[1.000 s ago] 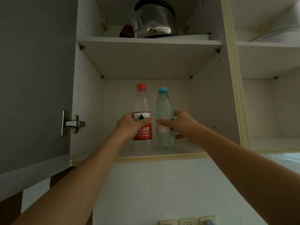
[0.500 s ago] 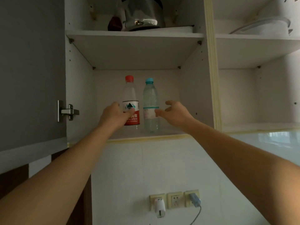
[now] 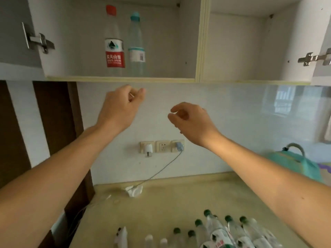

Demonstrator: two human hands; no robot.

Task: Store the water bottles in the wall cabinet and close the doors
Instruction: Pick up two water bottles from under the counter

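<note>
While two water bottles (image 3: 125, 43) stand near the cabinet shelf's (image 3: 121, 79) front edge, left hand (image 3: 119, 108) and right hand (image 3: 192, 120) hang loosely curled, holding nothing.

Two bottles (image 3: 125, 43) side by side in cabinet (image 3: 121, 79); more bottles (image 3: 223, 231) on counter (image 3: 170, 199) below

Both forearms are bare from the bottom edge of the view up to the wrists, with no sleeve showing. The left hand (image 3: 120, 106) and right hand (image 3: 191, 120) are bare too (a small dark mole sits on the right forearm, near the elbow end).
</note>
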